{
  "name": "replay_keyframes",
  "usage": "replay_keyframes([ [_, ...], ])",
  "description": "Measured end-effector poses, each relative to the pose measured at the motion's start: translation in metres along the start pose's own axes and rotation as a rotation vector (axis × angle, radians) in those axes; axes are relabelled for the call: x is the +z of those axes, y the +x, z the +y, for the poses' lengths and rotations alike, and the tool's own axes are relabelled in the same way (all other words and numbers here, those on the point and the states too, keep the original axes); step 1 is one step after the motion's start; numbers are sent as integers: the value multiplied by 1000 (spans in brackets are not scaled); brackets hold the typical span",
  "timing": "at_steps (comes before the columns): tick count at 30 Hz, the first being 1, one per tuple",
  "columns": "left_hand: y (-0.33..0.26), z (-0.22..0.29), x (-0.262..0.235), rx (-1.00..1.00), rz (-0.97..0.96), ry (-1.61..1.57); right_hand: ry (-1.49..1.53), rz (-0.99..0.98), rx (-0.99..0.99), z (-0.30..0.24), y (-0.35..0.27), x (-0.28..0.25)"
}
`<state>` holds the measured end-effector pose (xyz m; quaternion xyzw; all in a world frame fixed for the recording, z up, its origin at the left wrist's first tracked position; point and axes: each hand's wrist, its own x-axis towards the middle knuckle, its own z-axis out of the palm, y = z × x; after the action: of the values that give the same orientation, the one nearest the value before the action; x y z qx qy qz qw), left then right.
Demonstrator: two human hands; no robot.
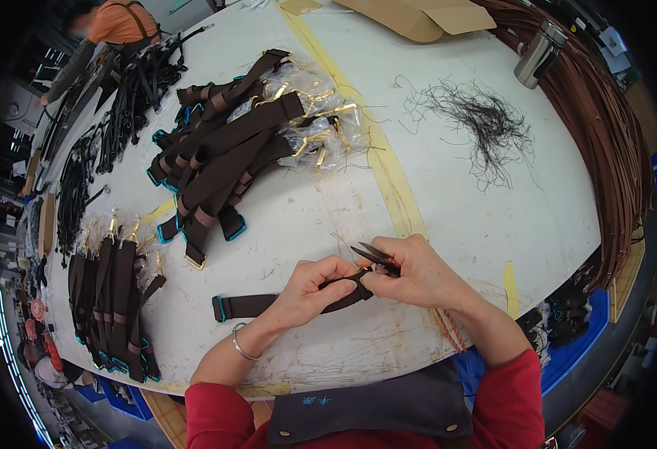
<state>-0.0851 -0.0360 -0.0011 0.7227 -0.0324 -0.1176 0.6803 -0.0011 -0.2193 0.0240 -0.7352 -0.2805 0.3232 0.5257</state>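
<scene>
Head view, near to far, with places given relative to the brown strap [268,304]. I see the strap lying on the white table [448,194] just ahead of the red sleeves. Its long axis runs left to right, nearly level, and its blue-edged free end points to my left. The other end is pinched in both hands. My left hand [309,288] is closed around the strap's right portion. My right hand [418,277] is clamped on small thread snips [377,256], whose blades point left and slightly away, just above the gripped end.

Risk, as I judge it: the blades sit very close to the left fingertips and to the webbing, so a slip could nick a finger or cut the strap rather than a loose thread. The free end could also drag if the grip loosens.

Left of the strap stands a row of finished straps [111,299]. Beyond it lies a heap of brown straps with gold clasps [238,142]. Far right, beyond that, are a tangle of dark thread trimmings [485,123] and a steel flask [538,54].
</scene>
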Motion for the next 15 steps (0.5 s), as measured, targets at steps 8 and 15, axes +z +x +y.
replay_keyframes([
  [8,0,5,3,60,-14,36,-86,-52,-63,-1,0,0],
  [15,-2,-6,1,42,-44,10,-186,10,-131,-4,-5,6],
])
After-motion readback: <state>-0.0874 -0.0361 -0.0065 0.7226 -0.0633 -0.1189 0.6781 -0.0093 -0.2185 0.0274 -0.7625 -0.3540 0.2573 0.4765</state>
